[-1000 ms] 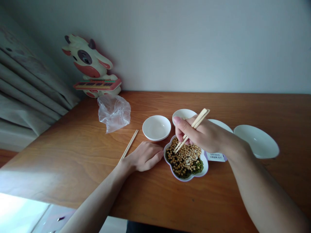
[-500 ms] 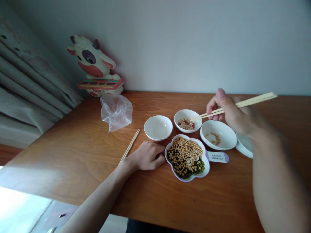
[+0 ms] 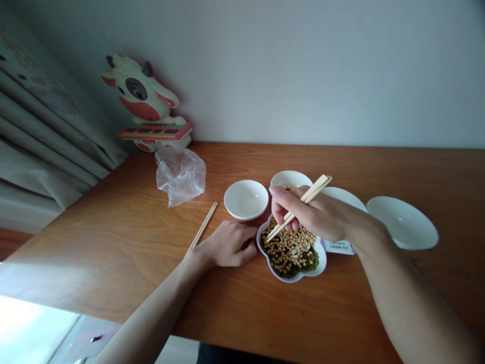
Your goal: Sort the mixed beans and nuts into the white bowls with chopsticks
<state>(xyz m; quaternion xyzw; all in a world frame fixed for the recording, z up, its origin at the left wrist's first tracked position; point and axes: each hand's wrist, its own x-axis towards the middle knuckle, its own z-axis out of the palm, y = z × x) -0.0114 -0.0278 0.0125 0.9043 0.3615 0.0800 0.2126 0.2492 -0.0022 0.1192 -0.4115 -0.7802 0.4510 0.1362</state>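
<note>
My right hand [image 3: 303, 210] is closed round a pair of light wooden chopsticks [image 3: 301, 206]. Their tips dip into the beans at the left of a white flower-shaped dish [image 3: 322, 267] with a purple rim. Inside that dish lie pale yellow beans [image 3: 290, 253], dark beans, green beans and some pale, flatter pieces. My left hand [image 3: 233, 242] rests on the table, fingers curled against the dish's left rim. Behind the dish, a small white bowl [image 3: 291, 178] of pale and reddish pieces is partly covered by my right hand. Another white bowl [image 3: 346, 196] is mostly hidden behind that hand.
An empty white bowl [image 3: 246, 199] stands behind my left hand, and another white bowl [image 3: 403, 222] is at the right. A second pair of chopsticks [image 3: 202, 227] lies by my left wrist. Farther back are a clear plastic bag [image 3: 181, 177] and a cow-shaped toy keyboard [image 3: 151, 108].
My right hand has brought the chopsticks from the bowl of pale and reddish pieces down and left into the flower-shaped dish. The far right bowl is now uncovered. My left hand has stayed put.
</note>
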